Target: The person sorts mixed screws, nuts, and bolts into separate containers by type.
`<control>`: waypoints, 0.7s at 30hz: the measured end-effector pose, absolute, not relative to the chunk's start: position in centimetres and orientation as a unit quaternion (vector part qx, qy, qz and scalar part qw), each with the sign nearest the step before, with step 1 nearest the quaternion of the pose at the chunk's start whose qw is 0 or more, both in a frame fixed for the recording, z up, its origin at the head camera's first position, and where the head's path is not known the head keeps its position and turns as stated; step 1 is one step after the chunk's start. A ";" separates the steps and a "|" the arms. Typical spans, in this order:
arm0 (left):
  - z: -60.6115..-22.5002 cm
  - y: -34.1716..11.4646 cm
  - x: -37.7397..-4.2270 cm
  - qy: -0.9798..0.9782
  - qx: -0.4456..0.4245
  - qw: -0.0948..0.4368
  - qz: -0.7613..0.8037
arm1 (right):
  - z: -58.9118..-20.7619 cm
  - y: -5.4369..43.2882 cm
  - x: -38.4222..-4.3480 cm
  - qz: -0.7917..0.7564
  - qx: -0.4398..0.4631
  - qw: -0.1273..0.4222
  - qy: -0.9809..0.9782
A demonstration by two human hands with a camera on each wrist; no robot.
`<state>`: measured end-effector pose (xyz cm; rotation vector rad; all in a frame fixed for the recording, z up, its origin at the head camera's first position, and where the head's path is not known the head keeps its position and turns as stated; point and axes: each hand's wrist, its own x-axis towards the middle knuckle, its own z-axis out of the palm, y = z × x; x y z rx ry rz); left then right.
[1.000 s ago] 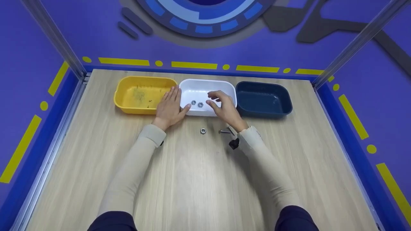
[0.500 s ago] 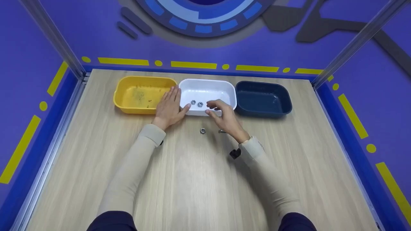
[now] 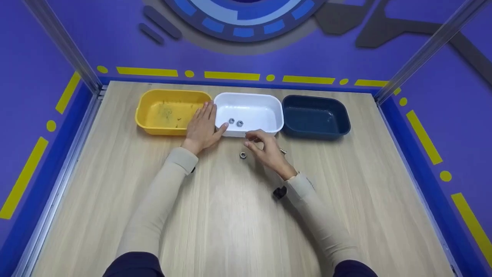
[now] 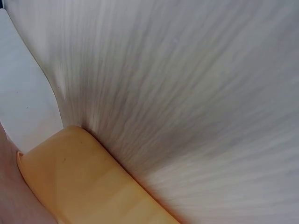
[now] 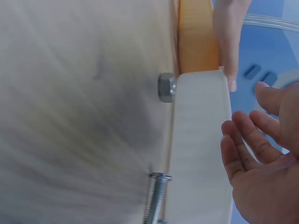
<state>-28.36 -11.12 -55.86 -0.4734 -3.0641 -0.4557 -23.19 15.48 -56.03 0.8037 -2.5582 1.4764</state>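
Observation:
My left hand [image 3: 201, 127] lies with straight fingers across the adjoining rims of the yellow bin [image 3: 148, 132] and the white bin [image 3: 265, 98]. Two hex nuts, a left one [image 3: 231, 121] and a right one [image 3: 240, 124], sit inside the white bin. Just in front of that bin hovers my right hand [image 3: 269, 154], its fingers loosely bent and nothing between them. Below it a third nut [image 5: 166, 87] stands on the table. A threaded bolt [image 5: 156, 198] lies close by in the right wrist view; in the head view the right hand mostly hides it.
A dark blue bin [image 3: 316, 134] stands right of the white one, completing a row along the back of the wooden table [image 3: 230, 215]. Small dark bits lie in the yellow bin. Purple panels [image 3: 246, 61] with metal posts enclose the back and sides.
My right hand has drawn back from over the white bin toward the table in front, closer to the loose nut and bolt. The left hand has stayed on the rims.

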 end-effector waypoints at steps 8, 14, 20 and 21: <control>-56.0 -11.2 -28.5 -0.979 -0.150 0.005 -0.139 | -57.3 15.8 -23.6 0.473 0.292 -0.035 -0.831; -55.9 -11.2 -28.4 -0.978 -0.151 0.002 -0.143 | -57.4 16.1 -24.2 0.421 0.315 -0.085 -0.846; -55.8 -11.2 -28.3 -0.978 -0.151 0.002 -0.145 | -57.2 16.0 -24.7 0.378 0.355 -0.122 -0.846; -55.8 -11.2 -28.3 -0.977 -0.152 0.002 -0.147 | -57.2 16.0 -24.8 0.372 0.361 -0.122 -0.846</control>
